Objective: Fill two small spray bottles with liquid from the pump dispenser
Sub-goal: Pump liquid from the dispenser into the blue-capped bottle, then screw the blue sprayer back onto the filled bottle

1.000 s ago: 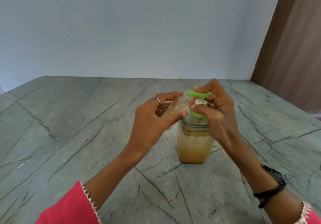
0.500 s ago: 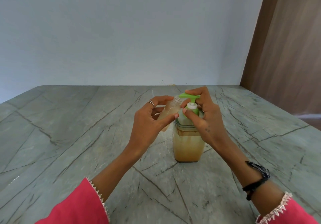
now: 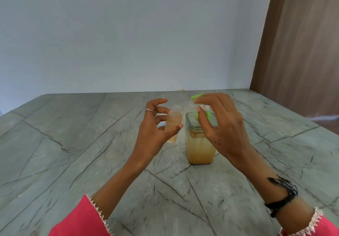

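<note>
1. On the grey veined counter (image 3: 73, 153), mid-frame, stands the dispenser (image 3: 199, 149), a clear squarish jar about two-thirds full of cloudy tan liquid, with a green pump head (image 3: 197, 96) on a white stem.
2. Left hand (image 3: 156, 131) holds a small bottle (image 3: 174, 124) upright, just left of the dispenser, thumb in front and fingers curled behind; the grip looks loose, with index and middle fingers spread away from it.
3. Bottle is uncapped with its threaded neck open (tan liquid fills most of it); whether its base touches the counter I cannot tell, as the thumb and palm cover that part.
4. Right hand (image 3: 222, 124) hovers over the pump, fingers bent and partly spread, fingertips at the green nozzle and thumb by the white stem; motion blur, so cannot tell if it presses or grips anything.
5. Ring on a left finger, black band (image 3: 282, 197) on the right wrist, pink sleeves (image 3: 78, 221) with white trim at the bottom edge.
6. Behind: a plain pale wall (image 3: 128, 43), and a brown wood panel (image 3: 302, 52) at right.
</note>
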